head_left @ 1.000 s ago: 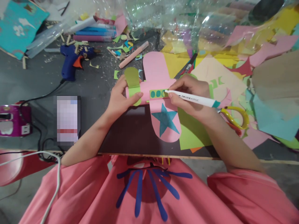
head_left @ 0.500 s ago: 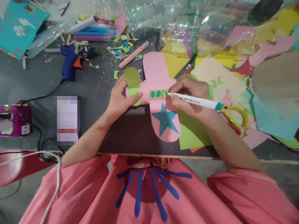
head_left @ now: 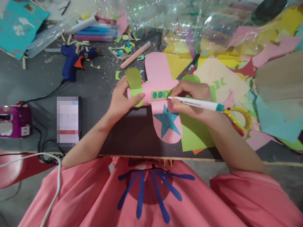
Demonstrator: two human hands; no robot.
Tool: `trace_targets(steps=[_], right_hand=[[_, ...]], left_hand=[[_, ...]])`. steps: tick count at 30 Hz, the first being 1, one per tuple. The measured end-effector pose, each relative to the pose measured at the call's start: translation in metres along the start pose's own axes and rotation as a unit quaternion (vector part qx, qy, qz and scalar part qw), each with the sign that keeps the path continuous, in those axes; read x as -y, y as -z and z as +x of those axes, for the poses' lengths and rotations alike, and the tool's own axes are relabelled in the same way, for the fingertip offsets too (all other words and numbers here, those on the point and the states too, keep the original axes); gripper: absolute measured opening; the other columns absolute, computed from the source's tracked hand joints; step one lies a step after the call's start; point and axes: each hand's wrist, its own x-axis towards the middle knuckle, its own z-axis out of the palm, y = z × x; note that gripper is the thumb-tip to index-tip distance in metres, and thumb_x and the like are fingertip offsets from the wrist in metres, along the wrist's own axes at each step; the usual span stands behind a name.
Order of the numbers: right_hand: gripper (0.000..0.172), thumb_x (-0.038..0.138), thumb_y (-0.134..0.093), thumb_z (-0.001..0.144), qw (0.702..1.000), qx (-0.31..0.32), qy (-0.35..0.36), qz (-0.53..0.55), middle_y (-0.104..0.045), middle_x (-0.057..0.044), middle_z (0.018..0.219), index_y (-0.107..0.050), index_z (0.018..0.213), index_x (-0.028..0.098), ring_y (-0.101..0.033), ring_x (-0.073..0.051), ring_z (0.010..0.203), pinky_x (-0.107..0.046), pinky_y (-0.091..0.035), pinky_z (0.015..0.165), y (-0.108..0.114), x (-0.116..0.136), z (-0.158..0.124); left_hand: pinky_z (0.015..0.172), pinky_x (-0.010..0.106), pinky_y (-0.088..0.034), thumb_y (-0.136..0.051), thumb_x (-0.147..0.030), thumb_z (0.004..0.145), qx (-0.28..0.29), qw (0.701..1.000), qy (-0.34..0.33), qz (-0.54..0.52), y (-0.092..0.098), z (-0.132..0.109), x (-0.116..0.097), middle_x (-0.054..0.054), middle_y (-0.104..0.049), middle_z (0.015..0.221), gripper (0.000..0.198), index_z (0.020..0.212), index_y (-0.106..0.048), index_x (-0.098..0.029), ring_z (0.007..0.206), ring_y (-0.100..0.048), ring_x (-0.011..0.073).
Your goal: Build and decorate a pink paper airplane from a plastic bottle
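A pink paper airplane model (head_left: pixel 157 66) lies on the dark table, with a teal star (head_left: pixel 167 121) on its near wing. My left hand (head_left: pixel 126 96) grips its green-trimmed tail end, thumb on top and fingers behind. Pinched in my right hand (head_left: pixel 191 97) is a white acrylic marker (head_left: pixel 201 103) with a teal end. Its tip touches a green strip (head_left: pixel 156 95) along the body. Two filled teal circles and one outlined circle, its middle still pale, show on that strip.
Yellow-handled scissors (head_left: pixel 239 119) lie beside my right wrist, among paper scraps. A blue glue gun (head_left: pixel 69 61) and a phone (head_left: pixel 68 119) are at left. Behind the model lie a peach marker (head_left: pixel 135 55), other pens and clear plastic bags (head_left: pixel 175 19). Green paper (head_left: pixel 194 135) sits under my right forearm.
The marker tip has shifted slightly left and down around the third circle, and my right hand moved with it. My left hand keeps its hold.
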Motion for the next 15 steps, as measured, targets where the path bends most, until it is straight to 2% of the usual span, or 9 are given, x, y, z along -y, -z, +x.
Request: trace_targets(steps=[7, 11, 15], right_hand=[[0.016, 0.017, -0.065, 0.074, 1.0, 0.012, 0.007, -0.006, -0.055, 0.003, 0.059, -0.052, 0.064, 0.02, -0.047, -0.009, 0.05, -0.024, -0.033, 0.046, 0.0007, -0.0019, -0.0001], [0.012, 0.022, -0.065, 0.08, 0.999, -0.026, 0.01, 0.04, -0.057, 0.005, 0.059, -0.057, 0.071, 0.021, -0.047, -0.008, 0.051, -0.023, -0.034, 0.047, -0.0008, -0.0063, -0.0028], [0.013, 0.023, -0.065, 0.082, 0.997, -0.058, 0.023, 0.041, -0.057, 0.005, 0.06, -0.057, 0.071, 0.022, -0.049, -0.008, 0.054, -0.023, -0.036, 0.049, -0.0036, -0.0097, -0.0043]], left_hand=[[0.095, 0.046, -0.048, -0.068, -0.064, 0.069, 0.002, 1.0, 0.005, 0.006, -0.0003, 0.0005, -0.0006, 0.007, -0.065, 0.107, 0.051, 0.102, -0.065, -0.026, 0.103, -0.061, 0.0262], [0.095, 0.045, -0.048, -0.067, -0.064, 0.071, 0.002, 1.0, 0.01, 0.012, -0.0004, 0.0003, -0.0016, 0.006, -0.066, 0.106, 0.049, 0.102, -0.065, -0.026, 0.103, -0.06, 0.0256], [0.094, 0.046, -0.048, -0.067, -0.065, 0.069, 0.002, 1.0, 0.011, 0.011, -0.0005, 0.0003, -0.0016, 0.006, -0.066, 0.106, 0.05, 0.102, -0.065, -0.027, 0.103, -0.061, 0.0259]])
